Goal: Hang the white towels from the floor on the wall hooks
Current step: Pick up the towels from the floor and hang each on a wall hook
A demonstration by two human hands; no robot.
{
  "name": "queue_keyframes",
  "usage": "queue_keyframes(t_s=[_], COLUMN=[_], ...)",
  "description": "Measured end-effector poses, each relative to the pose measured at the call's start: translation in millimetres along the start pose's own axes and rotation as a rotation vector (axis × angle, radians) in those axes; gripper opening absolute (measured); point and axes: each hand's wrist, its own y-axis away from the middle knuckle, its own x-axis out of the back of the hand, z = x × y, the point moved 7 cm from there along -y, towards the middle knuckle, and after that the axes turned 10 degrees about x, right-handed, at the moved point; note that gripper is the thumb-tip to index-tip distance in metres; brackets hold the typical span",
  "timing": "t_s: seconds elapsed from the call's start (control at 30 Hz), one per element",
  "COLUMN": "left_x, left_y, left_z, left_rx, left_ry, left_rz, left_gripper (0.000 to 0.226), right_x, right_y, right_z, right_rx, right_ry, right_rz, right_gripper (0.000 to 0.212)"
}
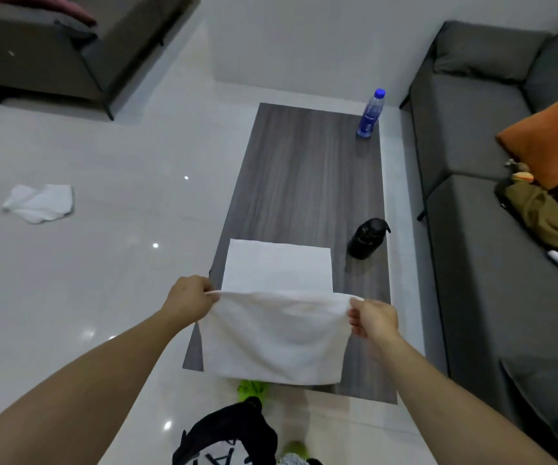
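Note:
I hold a white towel (275, 340) stretched flat in the air over the near end of the wooden coffee table (307, 182). My left hand (188, 297) pinches its upper left corner and my right hand (373, 320) pinches its upper right corner. The cloth hangs down from that top edge. Behind it, a second white towel (277, 265) lies folded in a neat rectangle on the tabletop. A third white towel (41, 203) lies crumpled on the glossy tiled floor at the left. No wall hooks are in view.
A blue-capped water bottle (369, 114) stands at the table's far right corner, a black pump bottle (366, 238) at its right edge. A grey sofa (472, 135) with an orange cushion (549, 142) and clutter runs along the right. Another grey sofa (46, 52) sits far left.

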Motion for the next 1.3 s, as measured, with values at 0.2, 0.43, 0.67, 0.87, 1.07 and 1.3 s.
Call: queue_keyframes(t_s=[0.2,0.43,0.67,0.87,1.07,1.3], left_x=[24,6,-112,-199,-210,-159], left_y=[-107,-180,-171,-139,-121,-78], left_z=[50,64,-27,-97,-112,-89], left_rx=[-0.008,0.041,0.246,0.446,0.508,0.663], left_ry=[0.029,0.157,0.055,0.086,0.175,0.372], left_rz=[-0.007,0.084,-0.255,-0.447,-0.375,-0.300], left_gripper=[0.016,0.032,0.044,0.040,0.018,0.017], right_x=[-53,-86,-79,-77,-65,-45], right_y=[-73,-130,-132,-120,-117,-80], right_z=[-53,-49,93,177,190,150], right_rx=[-0.027,-0.068,-0.327,-0.301,-0.268,-0.309], right_ry=[-0.024,-0.060,0.263,0.467,0.500,0.085], right_rz=[0.054,0.145,0.065,-0.065,-0.067,-0.098], right_gripper=[0.009,0.013,0.015,0.011,0.020,0.007])
